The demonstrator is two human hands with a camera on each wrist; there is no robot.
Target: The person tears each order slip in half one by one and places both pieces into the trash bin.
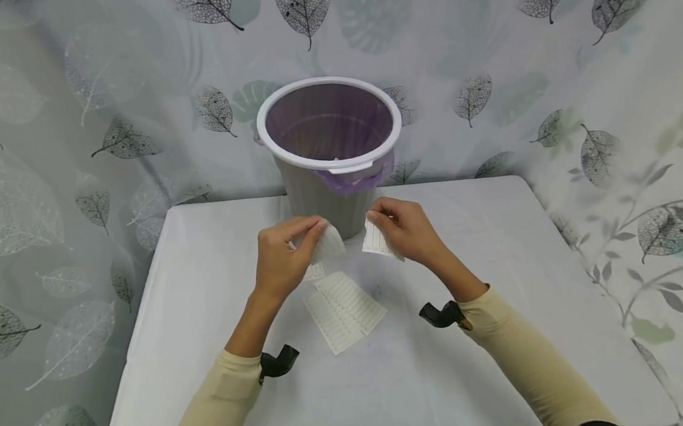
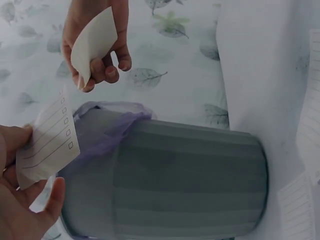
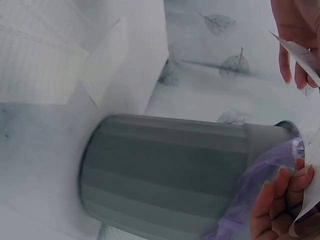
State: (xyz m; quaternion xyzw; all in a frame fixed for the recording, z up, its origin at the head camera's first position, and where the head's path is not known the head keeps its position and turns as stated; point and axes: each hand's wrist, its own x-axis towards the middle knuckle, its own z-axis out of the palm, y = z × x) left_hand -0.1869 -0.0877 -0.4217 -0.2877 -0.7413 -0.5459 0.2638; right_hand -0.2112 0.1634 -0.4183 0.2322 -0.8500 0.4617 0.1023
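Observation:
My left hand (image 1: 284, 252) pinches a piece of printed paper (image 1: 329, 243) between thumb and fingers. In the left wrist view that paper (image 2: 49, 137) shows ruled lines and a row of small checkboxes. My right hand (image 1: 408, 229) pinches another piece of paper (image 1: 378, 239), which has an uneven edge facing the left hand. The two pieces are apart, both held above the table in front of the bin. Below the hands, overlapping lined paper sheets (image 1: 344, 310) lie on the table, with a smaller paper piece (image 1: 314, 271) just beyond them.
A grey bin (image 1: 335, 203) with a white rim (image 1: 336, 166) and a purple liner (image 1: 353, 180) stands at the table's far side. The white table (image 1: 208, 255) meets leaf-patterned cloth (image 1: 454, 34) behind it. Black wrist mounts (image 1: 279, 362) sit at both cuffs.

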